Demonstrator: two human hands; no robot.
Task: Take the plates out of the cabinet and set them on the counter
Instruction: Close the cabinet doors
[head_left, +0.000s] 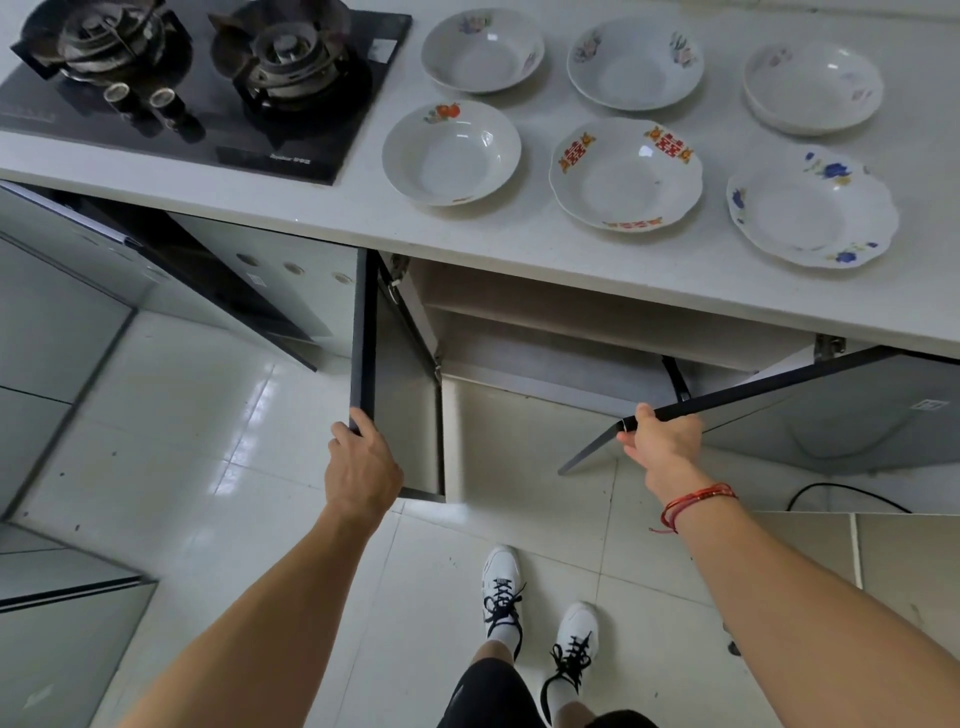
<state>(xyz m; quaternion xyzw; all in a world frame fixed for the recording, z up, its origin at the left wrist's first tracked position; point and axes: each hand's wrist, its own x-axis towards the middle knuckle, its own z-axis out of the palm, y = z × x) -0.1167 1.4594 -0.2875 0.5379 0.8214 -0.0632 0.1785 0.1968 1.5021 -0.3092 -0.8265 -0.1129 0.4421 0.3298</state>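
Several white plates lie on the pale counter (519, 239) in two rows, among them one with red characters (626, 174), one with blue flowers (812, 208) and one with an orange print (451, 152). Below the counter the cabinet (545, 332) stands open, and the part of its inside that I can see holds no plates. My left hand (363, 462) grips the top corner of the left cabinet door (363, 332). My right hand (662, 441) grips the edge of the right cabinet door (810, 410), which is partly swung out.
A black two-burner gas hob (197, 78) is set into the counter at the left. More glossy cabinet doors (62, 312) stand at the left. Pale floor tiles (208, 441) and my two white shoes (501, 587) are below. A black cable (841, 491) lies at the right.
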